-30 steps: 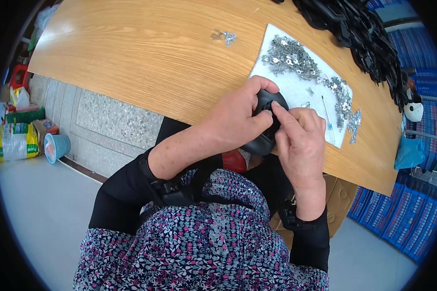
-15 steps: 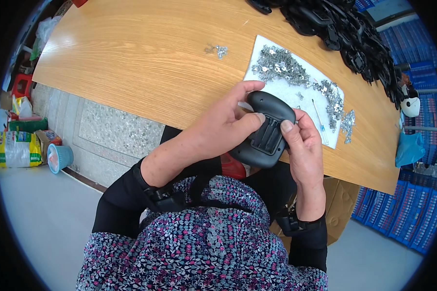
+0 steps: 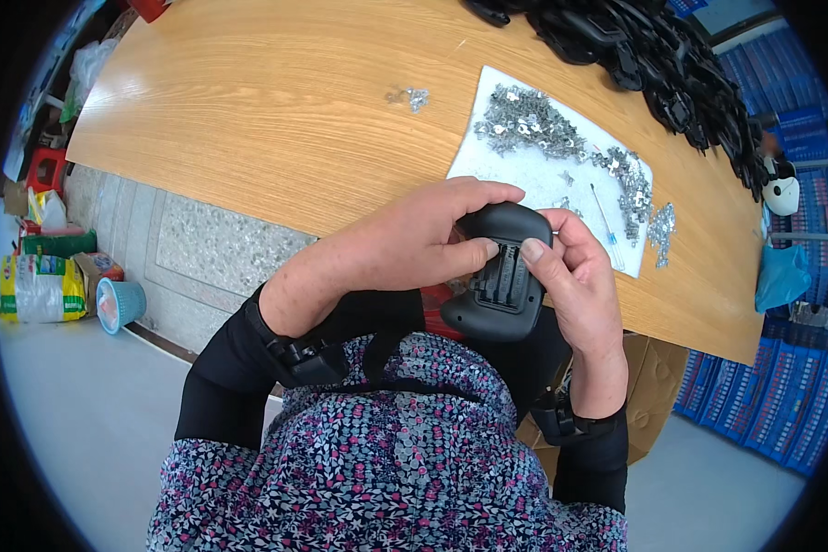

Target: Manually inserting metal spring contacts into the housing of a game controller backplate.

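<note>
Between both hands is a black plastic casing, shaped like a game controller, with an uncovered battery compartment facing up. My left hand grips its upper left side, the thumb pressed at the compartment's top edge and the fingers over the far end. My right hand holds the right side, its thumb tip at the compartment's upper right corner. Whether a small part sits under the thumbs I cannot make out. Just beyond, a white foam sheet carries a heap of small metal clips.
A thin screwdriver lies on the sheet. Loose clips rest on the wooden table. Black plastic casings are piled at the far right. Blue boxes stack beyond the right edge; a cardboard box stands below the table.
Both hands have brought the casing slightly nearer to me and turned it a little more upright. Both thumbs remain at the top of the battery compartment.
</note>
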Action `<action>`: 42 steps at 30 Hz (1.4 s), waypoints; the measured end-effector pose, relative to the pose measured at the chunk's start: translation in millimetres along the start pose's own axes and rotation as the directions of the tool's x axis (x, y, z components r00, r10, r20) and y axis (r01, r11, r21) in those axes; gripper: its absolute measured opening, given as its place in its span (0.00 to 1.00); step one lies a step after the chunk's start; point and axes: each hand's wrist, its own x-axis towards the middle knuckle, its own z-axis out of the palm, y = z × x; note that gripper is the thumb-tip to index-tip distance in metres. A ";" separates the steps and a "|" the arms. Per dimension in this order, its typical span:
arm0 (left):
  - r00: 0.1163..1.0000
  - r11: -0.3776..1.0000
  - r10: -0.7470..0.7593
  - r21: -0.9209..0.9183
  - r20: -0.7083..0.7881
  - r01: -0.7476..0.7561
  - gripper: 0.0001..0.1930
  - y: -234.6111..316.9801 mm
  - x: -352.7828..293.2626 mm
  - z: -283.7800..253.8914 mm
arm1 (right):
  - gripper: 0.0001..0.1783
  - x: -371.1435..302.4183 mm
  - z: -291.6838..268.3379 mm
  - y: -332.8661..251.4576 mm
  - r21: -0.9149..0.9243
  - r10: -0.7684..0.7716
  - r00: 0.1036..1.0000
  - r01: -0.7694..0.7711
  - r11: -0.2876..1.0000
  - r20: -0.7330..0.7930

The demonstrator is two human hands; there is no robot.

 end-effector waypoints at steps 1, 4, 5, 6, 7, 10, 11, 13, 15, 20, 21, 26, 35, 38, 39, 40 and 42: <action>1.000 1.000 -0.025 -0.006 0.008 0.025 0.29 0.6 0.0 -0.3 | 0.15 0.5 0.5 0.7 0.011 0.013 1.000 -0.013 1.000 0.005; 0.985 0.913 0.148 0.394 -0.084 -0.103 0.28 1.4 0.2 10.4 | 0.15 0.6 3.9 2.0 -0.044 -0.001 1.000 0.001 0.999 0.002; 0.984 0.912 0.133 0.404 -0.119 -0.074 0.28 3.4 -0.4 14.9 | 0.15 0.4 5.5 2.0 -0.077 -0.015 1.000 0.015 0.997 -0.003; 0.981 0.909 0.118 0.414 -0.156 -0.044 0.28 6.4 -1.3 19.2 | 0.15 0.9 7.0 1.4 -0.041 -0.026 0.999 0.024 0.999 -0.047; 0.976 0.906 0.104 0.424 -0.192 -0.013 0.28 7.9 -1.9 21.0 | 0.16 1.2 8.7 0.2 -0.006 -0.035 0.995 0.034 0.999 -0.092; 0.971 0.975 -0.151 -0.192 -0.184 0.115 0.25 -3.4 -0.1 15.2 | 0.19 0.0 7.7 -10.3 0.119 -0.056 0.993 0.068 0.990 -0.104; 0.958 0.880 -0.263 -0.435 -0.113 0.190 0.25 -4.2 -0.3 12.0 | 0.20 -0.1 6.8 -13.0 0.164 -0.064 0.994 0.078 0.983 -0.088; 0.969 0.743 -0.241 -0.654 -0.059 0.145 0.24 -3.4 -3.8 14.2 | 0.15 6.4 14.4 2.2 0.048 -0.186 0.963 0.198 0.979 -0.194; 0.962 0.659 -0.264 -0.742 -0.070 0.127 0.25 -9.0 -4.9 18.5 | 0.12 10.5 23.7 12.1 -0.053 -0.251 0.941 0.245 0.968 -0.229; 0.975 0.899 -0.152 -0.432 -0.164 0.067 0.29 -13.3 -10.1 26.7 | 0.07 20.3 42.8 25.0 -0.193 -0.369 0.886 0.324 0.926 -0.282; 0.974 0.936 -0.094 -0.353 -0.208 0.015 0.29 -17.2 -8.9 30.7 | 0.06 19.1 48.8 20.4 -0.140 -0.322 0.898 0.292 0.946 -0.300; 0.967 0.987 0.131 -0.060 -0.217 -0.147 0.29 -23.2 -7.8 29.6 | 0.05 22.9 44.5 36.6 -0.257 -0.404 0.865 0.335 0.907 -0.298; 0.983 0.965 0.149 -0.201 -0.112 -0.169 0.29 -24.6 -1.9 19.0 | 0.07 15.8 39.6 14.7 -0.080 -0.276 0.929 0.264 0.961 -0.246; 0.993 0.864 0.075 -0.490 -0.095 -0.113 0.29 -23.5 0.0 13.4 | 0.08 2.8 35.0 5.7 -0.227 -0.361 0.905 0.311 0.923 -0.227; 0.993 0.814 0.061 -0.571 -0.097 -0.106 0.29 -24.5 1.8 12.4 | 0.08 -2.3 30.4 5.2 -0.341 -0.422 0.881 0.337 0.878 -0.214; 0.992 0.768 0.020 -0.634 -0.122 -0.093 0.29 -20.9 2.2 12.1 | 0.14 -1.1 23.9 11.0 -0.526 -0.585 0.810 0.476 0.705 -0.051; 0.984 0.672 -0.070 -0.737 -0.162 -0.073 0.28 -17.5 2.2 15.3 | 0.14 -8.5 35.0 2.1 -0.578 -0.645 0.762 0.549 0.603 0.051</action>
